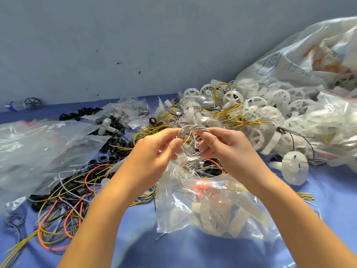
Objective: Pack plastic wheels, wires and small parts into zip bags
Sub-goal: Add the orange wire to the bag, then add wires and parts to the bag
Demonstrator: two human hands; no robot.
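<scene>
We hold a small coil of grey wire between both hands, above the middle of the blue counter. Our left hand pinches the coil's left side with thumb and curled fingers. Our right hand pinches its right side the same way, so neither hand is free. The loop stands roughly upright and faces us, with loose ends hanging down inside it.

The zip bag lies on the counter just on the near side of the hands, partly under our right forearm. It already holds white wheels and some orange wire. Its crumpled mouth seems to point away from us, up toward the coil, though we cannot tell how far it gapes. We judge the coil needs only a short drop toward us to go in. The right hand sits slightly nearer the bag, which leaves the left to part the opening.
</scene>
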